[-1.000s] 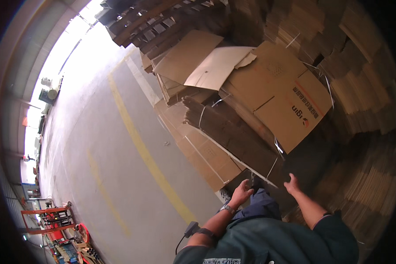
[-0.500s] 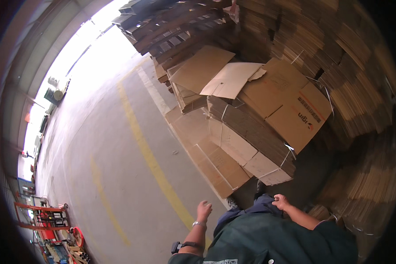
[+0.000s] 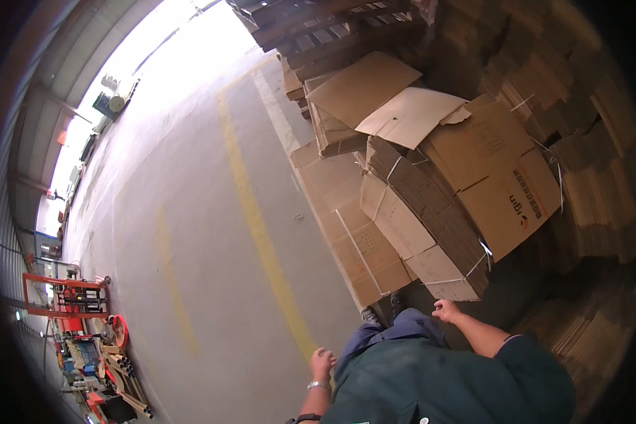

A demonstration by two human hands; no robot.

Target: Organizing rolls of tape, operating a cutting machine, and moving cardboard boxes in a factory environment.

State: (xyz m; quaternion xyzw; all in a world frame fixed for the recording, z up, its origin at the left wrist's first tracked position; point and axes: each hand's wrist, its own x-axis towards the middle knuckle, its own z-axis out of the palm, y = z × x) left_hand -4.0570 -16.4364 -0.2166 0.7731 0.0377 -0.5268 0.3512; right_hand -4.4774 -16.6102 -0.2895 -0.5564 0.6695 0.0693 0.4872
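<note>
1. Standing over a strapped bundle of flattened cardboard boxes (image 3: pixel 431 226), lying tilted on the concrete floor (image 3: pixel 191 212) just ahead of the feet.
2. Hanging loose at the left hip: left hand (image 3: pixel 323 362), fingers (image 3: pixel 316 355) curled lightly, grasping nothing, a wristwatch (image 3: pixel 319 386) showing at the wrist.
3. Reaching forward on the right: right hand (image 3: pixel 446 309), fingers half bent and released, holding nothing, hovering just below the lower corner of the bundle; touching it or not, cannot tell.
4. Binding the bundle: white plastic straps (image 3: pixel 465 275), crossing its lower end and running up its side.
5. Resting on top of the bundle: a large brown carton with red and dark print (image 3: pixel 502 177), plus a pale loose cardboard sheet (image 3: pixel 410 116) lying slanted across the upper end.
6. Lying flat beneath and to the left of the bundle: more flattened boxes (image 3: pixel 353 233), edges reaching toward the yellow floor line (image 3: pixel 258 219).
7. Rising behind and to the right: tall stacks of baled cardboard (image 3: pixel 586 177), in shadow, details hard to make out.
8. Stacking up at the top, beyond the cartons: dark wooden pallets (image 3: pixel 318 21).
9. Sitting far left near the wall: a red pallet truck (image 3: pixel 67 297) with assorted clutter beside it, well apart from both hands.
10. Wearing a dark green shirt (image 3: pixel 438 381), filling the lower edge of the view.
</note>
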